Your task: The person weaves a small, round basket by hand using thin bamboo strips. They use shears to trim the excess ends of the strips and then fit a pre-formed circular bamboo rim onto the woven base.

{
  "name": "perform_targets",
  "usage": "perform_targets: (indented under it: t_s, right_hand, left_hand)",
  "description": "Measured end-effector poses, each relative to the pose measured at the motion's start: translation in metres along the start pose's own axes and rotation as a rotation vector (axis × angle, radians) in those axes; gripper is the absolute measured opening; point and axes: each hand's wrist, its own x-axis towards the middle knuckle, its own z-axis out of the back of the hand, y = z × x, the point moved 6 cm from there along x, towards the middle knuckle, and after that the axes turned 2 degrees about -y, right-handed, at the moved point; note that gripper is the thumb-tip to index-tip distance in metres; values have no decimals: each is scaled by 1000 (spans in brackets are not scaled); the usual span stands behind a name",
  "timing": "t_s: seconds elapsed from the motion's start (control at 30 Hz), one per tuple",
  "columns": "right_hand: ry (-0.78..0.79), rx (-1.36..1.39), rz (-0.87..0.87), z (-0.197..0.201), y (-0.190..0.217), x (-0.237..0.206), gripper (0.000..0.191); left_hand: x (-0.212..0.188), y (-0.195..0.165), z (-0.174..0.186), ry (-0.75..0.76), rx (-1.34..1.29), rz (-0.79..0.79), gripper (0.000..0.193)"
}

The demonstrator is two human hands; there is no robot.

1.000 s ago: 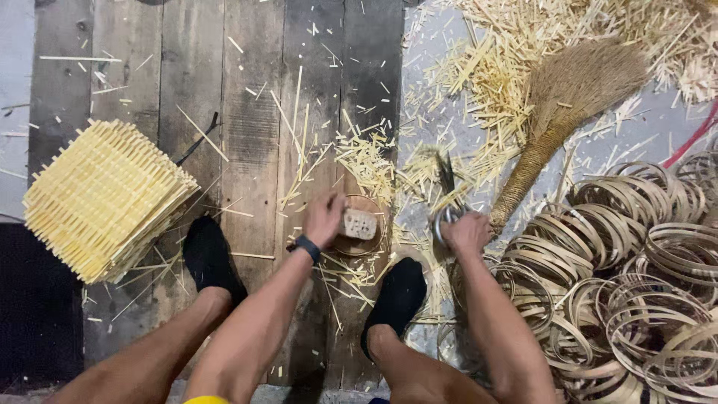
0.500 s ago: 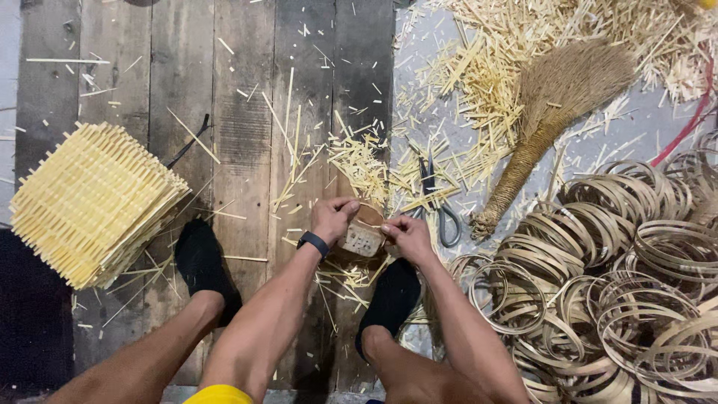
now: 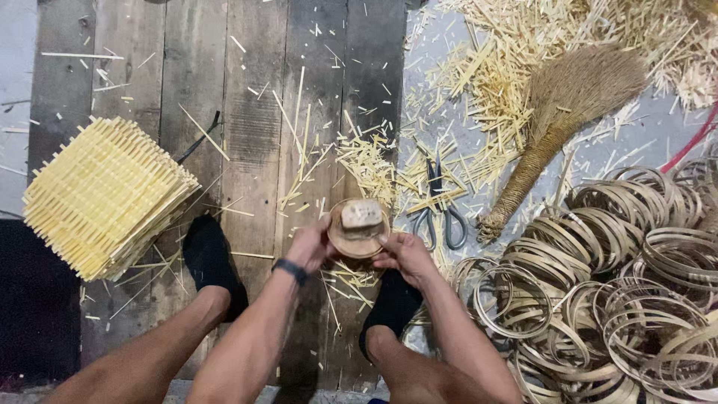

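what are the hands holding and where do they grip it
Left hand and right hand hold a small round wooden dish by opposite rim edges.

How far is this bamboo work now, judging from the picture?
Done: a stack of woven bamboo mats and a heap of bamboo rings. In hand: left hand and right hand hold a small round frame. Left: loose bamboo strips; scissors lie unused.

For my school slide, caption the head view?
Both hands hold a small round bamboo ring above a wooden floor.
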Motion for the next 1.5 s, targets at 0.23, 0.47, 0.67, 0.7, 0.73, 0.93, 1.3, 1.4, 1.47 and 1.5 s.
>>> perform_targets:
  t_s: [0.23, 0.47, 0.67, 0.7, 0.73, 0.93, 1.3, 1.4, 1.47, 1.5]
  right_hand:
    - [-229, -159, 23, -3, -22, 12, 12]
    - [-204, -334, -21, 5, -15, 6, 23]
    - [-83, -413, 134, -16, 17, -23, 53]
    - [-103, -422, 174, -22, 19, -24, 56]
    - [-124, -430, 213, -28, 20, -26, 60]
    - [-154, -468, 183, -26, 3, -15, 58]
    - [191, -7, 193, 23, -17, -23, 45]
    - [194, -22, 256, 32, -19, -22, 45]
    - [180, -23, 263, 36, -20, -22, 45]
    - [163, -19, 254, 37, -19, -23, 46]
  left_hand:
    - [33, 44, 29, 31, 179, -172, 23]
    - [22, 20, 32, -209, 559, -360, 23]
    - [-57, -33, -15, -81, 1011, -991, 32]
    - [-76, -35, -27, -21, 945, -1221, 37]
    - [-94, -34, -37, 47, 869, -1447, 43]
    - [-57, -17, -46, 12, 648, -1033, 51]
    - [13, -35, 50, -33, 1157, -738, 33]
    - [28, -58, 44, -64, 1286, -668, 22]
    - [29, -93, 42, -169, 971, -572, 23]
    - [30, -116, 44, -234, 603, -480, 29]
